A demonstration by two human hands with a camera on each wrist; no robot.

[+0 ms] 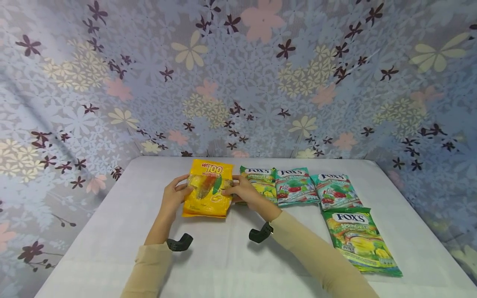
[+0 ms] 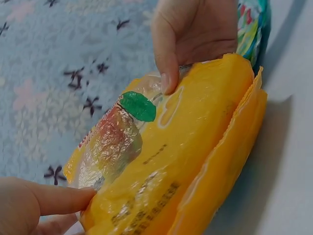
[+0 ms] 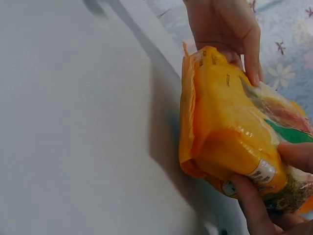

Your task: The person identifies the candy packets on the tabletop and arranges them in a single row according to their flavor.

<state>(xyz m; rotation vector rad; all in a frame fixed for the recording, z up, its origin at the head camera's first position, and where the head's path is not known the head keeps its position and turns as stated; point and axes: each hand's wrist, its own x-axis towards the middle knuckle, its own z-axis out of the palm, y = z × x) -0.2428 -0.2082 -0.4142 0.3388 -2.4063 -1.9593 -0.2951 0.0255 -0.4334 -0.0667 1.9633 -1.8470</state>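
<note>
Both hands hold a yellow candy bag (image 1: pixel 207 194) marked "LOT 100", one at each side edge. My left hand (image 1: pixel 174 194) grips its left side, thumb on the front and fingers at the edge. On the opposite side my right hand (image 1: pixel 244 191) pinches the bag with the thumb over the front. In the left wrist view the bag (image 2: pixel 171 147) is tilted above the white surface, its lower seam casting a shadow. The right wrist view shows fingers (image 3: pixel 252 203) under the bag's side. A green Fox's Spring Tea bag (image 1: pixel 258 176) lies partly hidden behind my right hand.
Two teal Fox's Mint Blossom bags (image 1: pixel 296 188) (image 1: pixel 337 192) lie to the right on the white table (image 1: pixel 112 231). Nearer the front right is another green Fox's Spring Tea bag (image 1: pixel 361 242). A flowered cloth (image 1: pixel 238 82) rises behind the table.
</note>
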